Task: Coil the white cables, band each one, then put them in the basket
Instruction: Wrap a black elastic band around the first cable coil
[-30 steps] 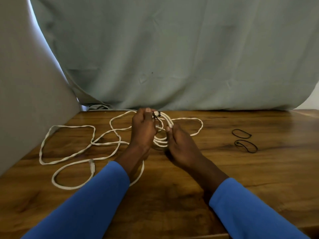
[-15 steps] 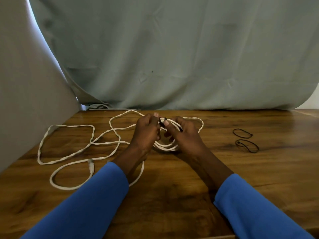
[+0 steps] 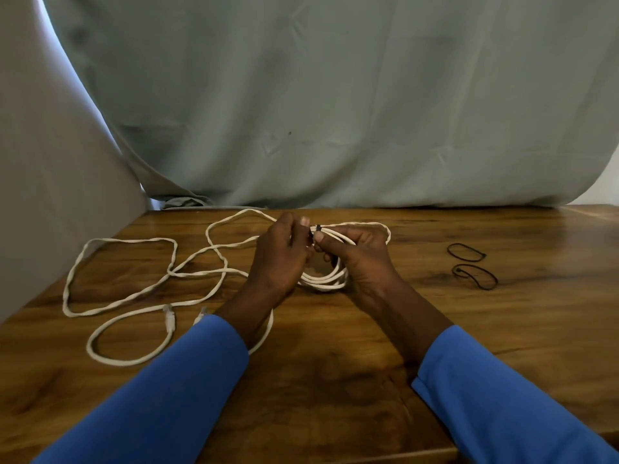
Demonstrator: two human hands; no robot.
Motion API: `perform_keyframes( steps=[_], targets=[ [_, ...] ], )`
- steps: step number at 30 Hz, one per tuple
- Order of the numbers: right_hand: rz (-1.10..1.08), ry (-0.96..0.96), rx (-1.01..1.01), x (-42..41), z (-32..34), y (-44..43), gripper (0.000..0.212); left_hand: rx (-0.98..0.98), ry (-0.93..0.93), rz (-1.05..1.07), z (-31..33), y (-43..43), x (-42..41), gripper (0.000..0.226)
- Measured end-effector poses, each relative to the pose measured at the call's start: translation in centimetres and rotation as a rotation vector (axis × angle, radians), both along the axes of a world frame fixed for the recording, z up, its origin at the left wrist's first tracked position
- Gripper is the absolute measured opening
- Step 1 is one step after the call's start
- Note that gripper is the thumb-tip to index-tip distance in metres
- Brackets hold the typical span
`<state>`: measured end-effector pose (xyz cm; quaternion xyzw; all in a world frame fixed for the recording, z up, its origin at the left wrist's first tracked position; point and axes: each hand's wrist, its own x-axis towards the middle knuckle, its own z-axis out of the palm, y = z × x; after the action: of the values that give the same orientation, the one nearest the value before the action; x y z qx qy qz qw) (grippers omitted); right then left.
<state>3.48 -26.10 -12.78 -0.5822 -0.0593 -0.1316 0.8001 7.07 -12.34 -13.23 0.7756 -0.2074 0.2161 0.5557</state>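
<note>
A person in blue long sleeves (image 3: 160,400) works at a brown wooden desk (image 3: 469,329) in front of a hanging grey-green cloth (image 3: 335,112). Both hands meet near the middle of the desk around a small coil of white cable (image 3: 323,280), held just above the wood. The left grip (image 3: 278,259) is closed, with fingertips pinching a thin black elastic band (image 3: 317,228) at the top of the coil. The right grip (image 3: 361,259) is closed too, its fingers curled round the coil's right side and its thumb pressed beside the band. To the left, a long white cable (image 3: 134,298) sprawls in loose loops on the desk, with two plug ends lying near the left sleeve. To the right, well apart from the hands, two spare black elastic loops (image 3: 466,252) lie flat, one just behind the other.
</note>
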Motion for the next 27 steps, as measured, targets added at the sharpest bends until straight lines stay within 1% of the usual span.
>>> perform_keyframes(
  steps=[2, 4, 6, 7, 8, 11, 13, 15, 18, 20, 22, 24, 27],
  targets=[
    [-0.037, 0.048, 0.043, 0.4, -0.1, -0.3, 0.024, 0.168, -0.188, 0.071, 0.3, 0.4, -0.3, 0.014],
    [-0.032, 0.100, 0.146, 0.7, -0.1, -0.6, 0.022, 0.278, -0.371, 0.087, 0.8, 0.7, -0.6, 0.022],
    [-0.011, 0.122, 0.236, 0.8, -0.1, -1.0, 0.011, 0.377, -0.477, 0.075, 1.1, 0.7, -0.9, 0.025],
    [-0.003, 0.124, 0.255, 0.7, -0.1, -1.1, 0.009, 0.415, -0.500, 0.067, 1.1, 0.5, -1.1, 0.026],
    [0.007, 0.117, 0.266, 0.6, -0.1, -1.1, 0.013, 0.432, -0.518, 0.062, 1.0, 0.4, -1.0, 0.026],
    [0.010, 0.100, 0.264, 0.4, -0.2, -1.0, 0.034, 0.429, -0.560, 0.084, 0.7, 0.1, -0.7, 0.025],
    [0.000, 0.105, 0.248, 0.4, -0.2, -0.9, 0.036, 0.407, -0.568, 0.086, 0.7, 0.1, -0.6, 0.024],
    [-0.002, 0.111, 0.249, 0.4, -0.2, -1.0, 0.036, 0.391, -0.569, 0.086, 0.7, 0.3, -0.7, 0.022],
    [0.014, 0.112, 0.241, 0.5, -0.4, -0.9, 0.035, 0.375, -0.587, 0.077, 0.7, 0.3, -0.9, 0.011],
    [0.026, 0.108, 0.240, 0.5, -0.5, -0.8, 0.036, 0.365, -0.566, 0.058, 0.8, 0.4, -0.9, 0.007],
    [0.020, 0.110, 0.246, 0.8, -0.7, -0.8, 0.031, 0.364, -0.521, 0.036, 1.0, 0.5, -0.7, 0.004],
    [-0.016, 0.118, 0.255, 1.1, -0.8, -1.0, 0.022, 0.370, -0.483, -0.021, 1.2, 0.9, -0.7, 0.004],
    [-0.072, 0.102, 0.224, 1.3, -0.9, -1.2, 0.021, 0.386, -0.453, -0.124, 1.7, 1.4, -0.9, 0.004]
  ],
)
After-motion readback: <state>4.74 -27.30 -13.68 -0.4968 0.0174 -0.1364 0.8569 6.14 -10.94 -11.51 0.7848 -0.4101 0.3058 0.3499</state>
